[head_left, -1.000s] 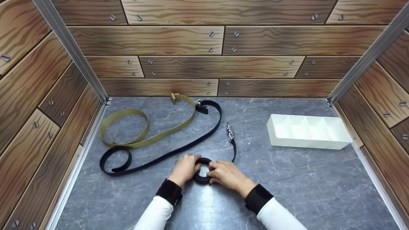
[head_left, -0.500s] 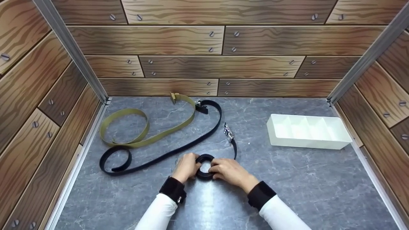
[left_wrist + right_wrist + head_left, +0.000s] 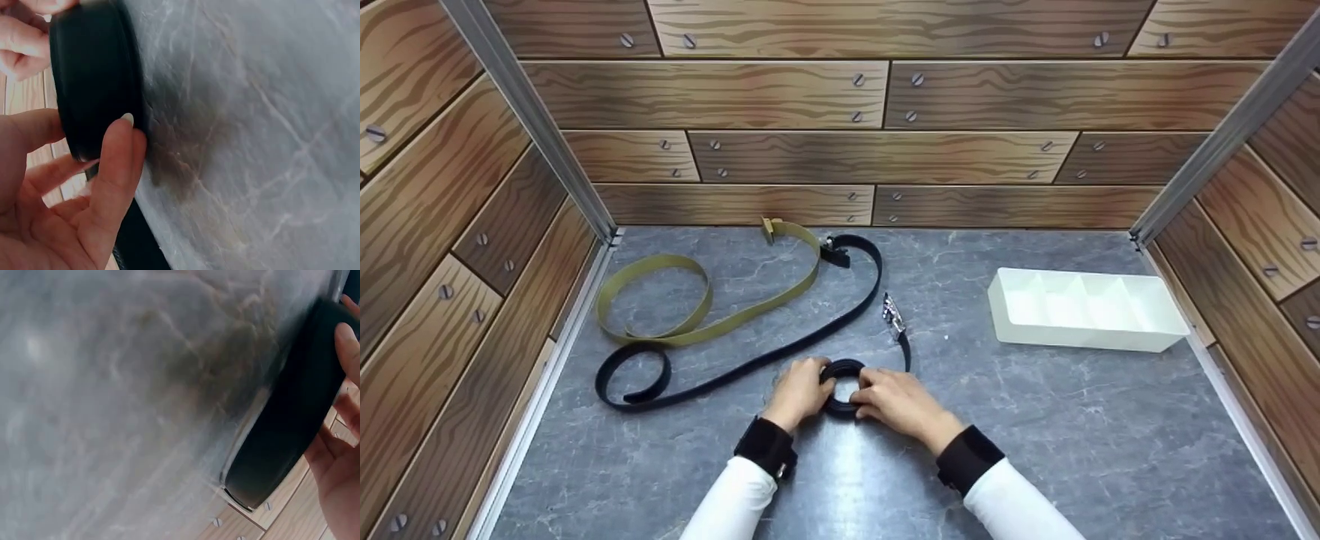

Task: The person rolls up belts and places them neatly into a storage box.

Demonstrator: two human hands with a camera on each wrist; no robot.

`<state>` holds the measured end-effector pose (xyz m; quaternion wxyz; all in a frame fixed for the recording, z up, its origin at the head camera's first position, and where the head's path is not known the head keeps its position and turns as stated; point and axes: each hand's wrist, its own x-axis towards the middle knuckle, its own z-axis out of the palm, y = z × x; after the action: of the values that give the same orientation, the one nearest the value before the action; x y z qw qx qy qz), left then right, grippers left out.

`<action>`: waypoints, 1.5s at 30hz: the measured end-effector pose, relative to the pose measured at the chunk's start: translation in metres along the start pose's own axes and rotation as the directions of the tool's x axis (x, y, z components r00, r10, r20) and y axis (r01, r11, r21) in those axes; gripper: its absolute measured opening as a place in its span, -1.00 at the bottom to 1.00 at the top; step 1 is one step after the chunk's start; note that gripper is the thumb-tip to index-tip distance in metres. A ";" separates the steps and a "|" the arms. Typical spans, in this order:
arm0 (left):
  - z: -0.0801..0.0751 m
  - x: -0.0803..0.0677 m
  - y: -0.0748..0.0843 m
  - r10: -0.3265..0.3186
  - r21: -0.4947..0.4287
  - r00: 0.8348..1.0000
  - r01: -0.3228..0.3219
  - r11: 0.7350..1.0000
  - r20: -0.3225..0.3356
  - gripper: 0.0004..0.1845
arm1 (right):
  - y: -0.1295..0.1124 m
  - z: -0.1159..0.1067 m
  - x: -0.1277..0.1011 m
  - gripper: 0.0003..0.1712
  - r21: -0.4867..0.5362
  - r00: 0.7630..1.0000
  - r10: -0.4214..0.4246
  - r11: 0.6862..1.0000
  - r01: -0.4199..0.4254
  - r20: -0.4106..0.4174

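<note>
Grey stone-look tabletop is filling the lower half of the head view, walled in by wood-print panels. A long dark belt is snaking across its left half, with an olive belt looping behind it and touching it near the far wall. A white divided tray is sitting well apart on the right.

You are working at the near centre on a coil of a third, dark belt. Your left hand is curling its fingers round the coil's left edge, and your right hand is clamping its fingers on the right edge. The coil is resting on the tabletop between them.

Over the last second the loose tail has been getting shorter, and its metal buckle has been sliding nearer your hands. The roll is likely close to finished, with only a short length left.
</note>
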<state>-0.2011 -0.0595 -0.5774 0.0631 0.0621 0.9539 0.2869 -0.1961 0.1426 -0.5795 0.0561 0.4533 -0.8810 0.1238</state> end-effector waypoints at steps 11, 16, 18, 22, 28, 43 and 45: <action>-0.002 0.003 0.004 0.003 0.046 1.000 -0.004 0.999 0.017 -0.75 | 0.002 -0.001 0.000 -0.77 0.053 1.000 0.009 0.999 -0.010 0.030; -0.003 0.004 0.004 0.019 0.038 0.998 -0.021 0.999 0.051 -0.66 | 0.006 -0.003 -0.001 -0.75 0.135 0.998 -0.011 0.991 0.002 0.063; -0.004 0.004 0.003 0.023 0.040 0.998 -0.026 0.999 0.056 -0.65 | 0.007 -0.004 -0.001 -0.75 0.157 0.997 -0.011 0.988 0.000 0.072; -0.004 0.004 0.002 0.050 0.070 0.998 -0.054 0.996 0.048 -0.67 | 0.006 -0.005 0.001 -0.80 0.166 0.996 -0.006 0.986 -0.008 0.084; 0.000 -0.002 -0.002 0.083 0.067 0.995 -0.079 0.995 -0.050 -0.75 | 0.003 -0.003 0.001 -0.84 0.135 0.999 0.001 0.991 -0.008 0.050; 0.000 -0.003 0.010 -0.004 0.085 0.998 0.010 0.996 -0.066 -0.87 | 0.000 -0.004 0.004 -0.81 0.080 0.998 0.034 0.996 -0.039 0.055; 0.001 -0.003 0.010 0.003 0.090 0.998 0.003 0.996 -0.067 -0.89 | 0.001 -0.006 0.002 -0.77 0.109 0.997 0.022 0.994 -0.031 0.078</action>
<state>-0.1970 -0.0507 -0.5725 0.0280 0.0550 0.9674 0.2456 -0.1988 0.1432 -0.5735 -0.0044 0.4483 -0.8802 0.1556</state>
